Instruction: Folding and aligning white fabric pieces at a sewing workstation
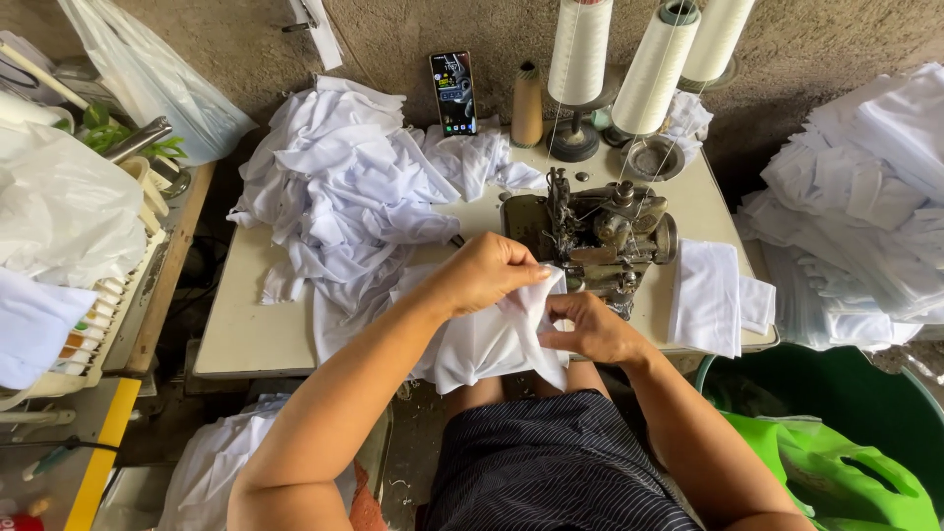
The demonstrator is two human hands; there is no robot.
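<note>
The white cloth piece [487,339] hung off the near edge of the bench [246,339], just in front of the overlock sewing machine [595,236], bunched so that I could not make out its shape or where its seams ran. The left hand [487,270] was closed over its top edge, fingers pinched on a fold right by the machine's front. The right hand [590,329] gripped the cloth's right side from below, thumb on top; its fingertips were buried in the fabric. The lower end of the cloth dropped toward the person's lap and dark striped skirt [560,467].

The needle area of the machine was hidden behind the left hand's knuckles. A heap of white garments [339,192] covered the bench's left half and spilled over its far edge, leaving only a bare strip along the near left side. A folded white stack [708,295] lay at the right edge, partly overhanging. Behind the machine stood three thread cones [639,59], their tops cut off by the frame, a smaller tan cone [527,103], and a phone [453,93] propped against the wall. More white cloth was piled at the far right [865,197], above a green tub [836,393] holding a bright green bag [836,472].
</note>
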